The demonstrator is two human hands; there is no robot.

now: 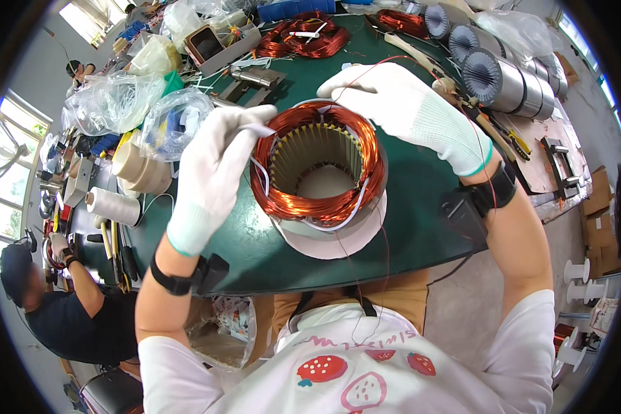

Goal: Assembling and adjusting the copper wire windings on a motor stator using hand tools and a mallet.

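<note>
While the gloved left hand [215,152] pinches a white strip [257,129] between nearly closed fingertips at the left of the copper end winding [293,207], the gloved right hand [390,103] reaches over the winding's far edge, fingers bent; whether it grips the thin red lead wire [460,114] draped past it, I cannot tell. Between them, the stator core [314,162] stands bore upward on a pale, round-edged base [324,246], white lacing [361,198] crossing its winding. Good work here probably means laying the strip flat and snug, never scraping the wire's enamel, while the other hand steadies the bundle. Loose leads are best guided clear of the bore. Farther right, yellow-handled pliers [519,144] lie beyond the green tabletop [421,228].
</note>
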